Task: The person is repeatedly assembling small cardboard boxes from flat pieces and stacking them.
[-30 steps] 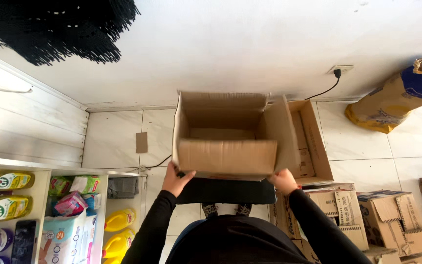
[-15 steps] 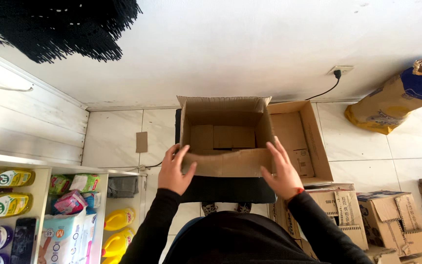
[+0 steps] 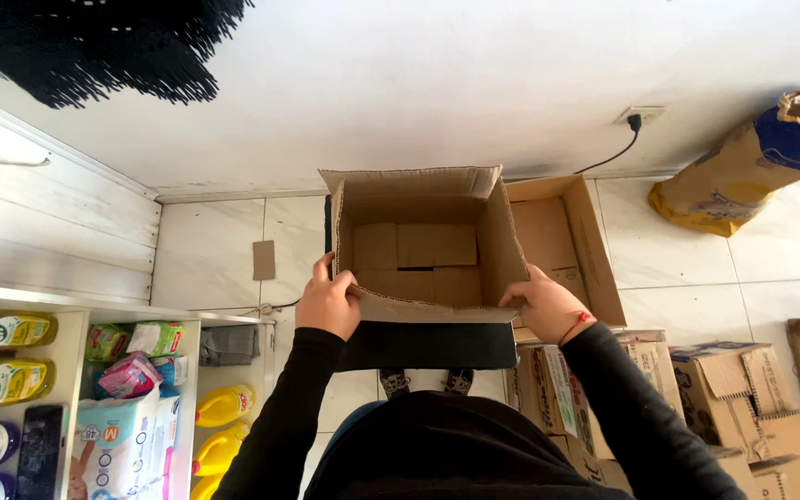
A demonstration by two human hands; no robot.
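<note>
Head view looks straight down on an open cardboard box [image 3: 423, 245], held up in front of the person's torso, above the tiled floor [image 3: 210, 236]. The box's mouth faces the camera; its long axis runs left to right, and brown packets line its bottom. Left hand [image 3: 328, 304] grips the near left corner of the box, fingers wrapped over the rim. Right hand [image 3: 548, 304] grips the near right corner, fingers hooked over the near flap. Both hands are closed on the cardboard and lie equally near; the box sits directly beyond the fingers, away from the body.

Directly beneath the box is a dark stool or crate [image 3: 428, 344]; which of the two cannot be told. Just right of the box lies a second open carton [image 3: 562, 231] on the floor. Further right and nearer the person stand stacked cartons [image 3: 733, 389]. Well right of the box, against the wall, leans a paper sack [image 3: 743, 167]. Left of the box stands a shelf [image 3: 76, 319] of bottles and packets.
</note>
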